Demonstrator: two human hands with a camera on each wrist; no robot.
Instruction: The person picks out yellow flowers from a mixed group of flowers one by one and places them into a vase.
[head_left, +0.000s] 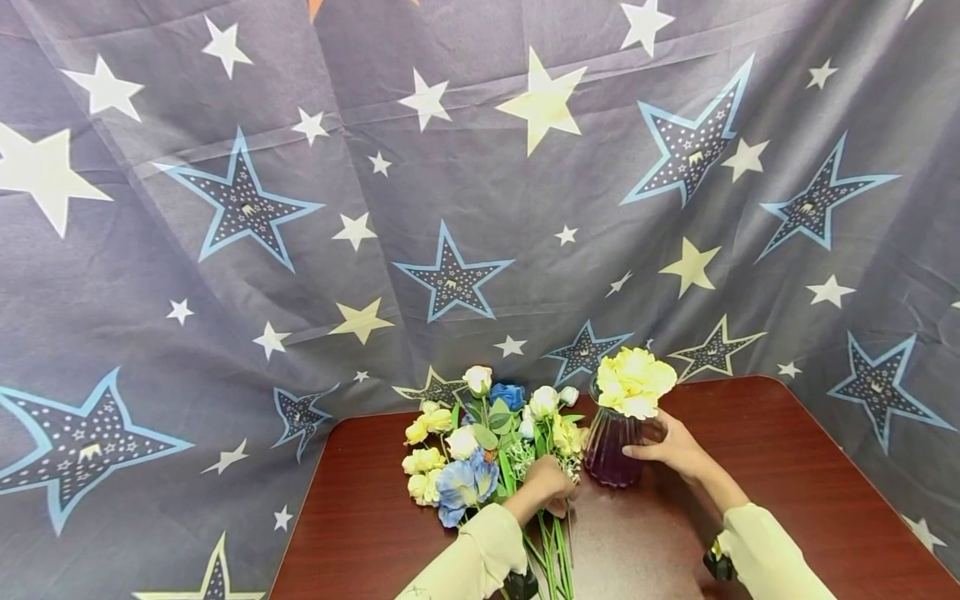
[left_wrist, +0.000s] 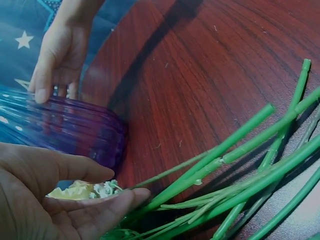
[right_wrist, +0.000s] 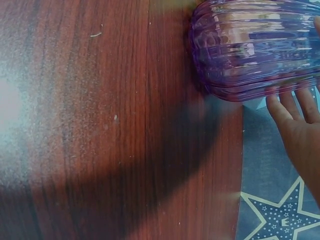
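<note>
A ribbed purple glass vase (head_left: 613, 450) stands upright on the table with a large yellow flower (head_left: 636, 382) in its mouth. My right hand (head_left: 671, 450) holds the vase from the right, thumb on the near side and fingers behind. In the right wrist view, fingertips (right_wrist: 272, 100) rest along the ribbed glass. My left hand (head_left: 549, 483) is over a pile of artificial flowers, left of the vase. The left wrist view has its thumb and fingers pinching a thin green stem (left_wrist: 165, 172), with small white and yellow blooms (left_wrist: 85, 190) behind.
White roses (head_left: 463, 442), yellow blooms (head_left: 423, 460) and blue flowers (head_left: 467, 485) lie heaped on the reddish-brown table (head_left: 360, 517). Their loose green stems (head_left: 553, 554) point toward the near edge. A grey curtain (head_left: 480, 192) printed with stars hangs behind the table.
</note>
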